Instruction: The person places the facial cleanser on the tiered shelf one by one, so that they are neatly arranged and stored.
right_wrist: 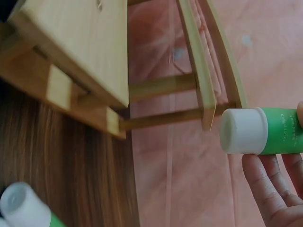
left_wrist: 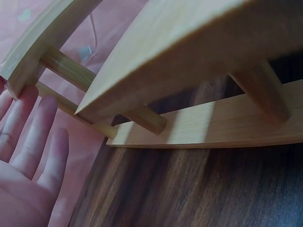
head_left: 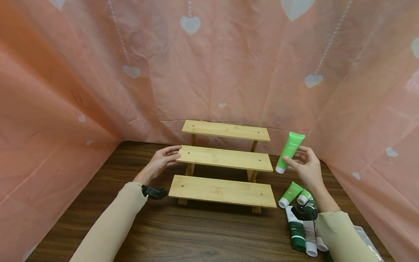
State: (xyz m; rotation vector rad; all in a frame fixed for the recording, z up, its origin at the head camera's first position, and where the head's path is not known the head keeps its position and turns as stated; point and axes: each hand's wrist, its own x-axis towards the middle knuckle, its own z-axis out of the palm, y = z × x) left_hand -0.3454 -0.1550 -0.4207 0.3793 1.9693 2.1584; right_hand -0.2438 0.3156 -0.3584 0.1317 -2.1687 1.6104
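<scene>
A three-step wooden display rack (head_left: 226, 158) stands on the dark table. My left hand (head_left: 160, 162) is at the left end of its middle step, fingers fairly straight; in the left wrist view the fingertips (left_wrist: 31, 92) touch the wood's edge. To the right of the rack, my right hand (head_left: 306, 165) holds a light green squeeze tube (head_left: 291, 149) between thumb and fingers, above the table. The tube tilts, its white cap (right_wrist: 244, 131) pointing down and the flat crimped end up. Both other steps are bare.
Below my right hand, several tubes lie on the table: a green tube (head_left: 291, 193), a white and dark green tube (head_left: 296, 229) and a pinkish tube (head_left: 310, 236). A grey printed item (head_left: 368, 242) lies partly behind the right sleeve. A pink curtain (head_left: 209, 72) with hearts surrounds the table.
</scene>
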